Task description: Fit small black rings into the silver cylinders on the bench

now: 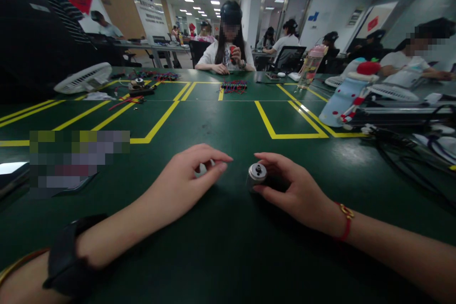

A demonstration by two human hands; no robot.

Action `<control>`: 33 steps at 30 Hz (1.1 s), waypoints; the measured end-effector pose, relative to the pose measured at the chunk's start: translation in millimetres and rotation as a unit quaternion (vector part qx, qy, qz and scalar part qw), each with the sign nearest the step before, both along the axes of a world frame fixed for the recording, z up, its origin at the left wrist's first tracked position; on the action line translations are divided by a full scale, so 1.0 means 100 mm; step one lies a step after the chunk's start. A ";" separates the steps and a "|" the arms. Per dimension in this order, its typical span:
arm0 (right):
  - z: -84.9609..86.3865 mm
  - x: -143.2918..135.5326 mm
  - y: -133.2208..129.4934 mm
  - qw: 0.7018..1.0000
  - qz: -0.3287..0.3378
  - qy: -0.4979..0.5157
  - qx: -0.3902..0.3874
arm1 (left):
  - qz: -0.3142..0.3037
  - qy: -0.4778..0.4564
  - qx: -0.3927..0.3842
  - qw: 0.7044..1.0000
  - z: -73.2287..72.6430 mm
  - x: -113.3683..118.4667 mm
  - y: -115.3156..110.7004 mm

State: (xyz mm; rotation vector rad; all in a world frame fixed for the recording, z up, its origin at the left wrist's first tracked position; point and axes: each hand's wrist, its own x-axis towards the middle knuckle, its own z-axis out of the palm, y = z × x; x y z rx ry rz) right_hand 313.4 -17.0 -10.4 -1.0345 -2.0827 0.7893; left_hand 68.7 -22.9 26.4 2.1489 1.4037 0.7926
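A small silver cylinder, like a motor point(257, 174), stands upright on the green table point(228, 256), its round end facing up. My right hand point(297, 190) curves around its right side, thumb at the near side and fingers at the far side; firmness of contact is unclear. To the left, my left hand point(190, 175) hovers over the table with fingers stretched out and the thumb tip close below the index fingertip. Nothing shows at those tips. A pale patch is visible in the gap behind them, too small to make out.
Yellow tape lines cross the table. A phone point(12, 171) and a pixelated item point(78, 161) lie left. Wired parts point(233, 87) sit ahead, before a seated person point(230, 47). Right are a blue bottle point(338, 99) and black cables point(395, 152). A white fan point(85, 78) is back left.
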 end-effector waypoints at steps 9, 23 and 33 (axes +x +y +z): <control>-0.01 -0.01 -0.01 0.997 0.040 0.038 -0.053 | -0.047 -0.003 0.053 0.998 0.13 0.47 0.06; 0.02 0.00 -0.02 1.000 0.009 -0.001 -0.021 | -0.029 0.065 -0.017 0.997 -0.28 0.25 0.02; 0.08 0.08 0.03 0.999 -0.019 0.022 -0.021 | 0.053 0.009 -0.049 0.997 -0.11 0.06 0.02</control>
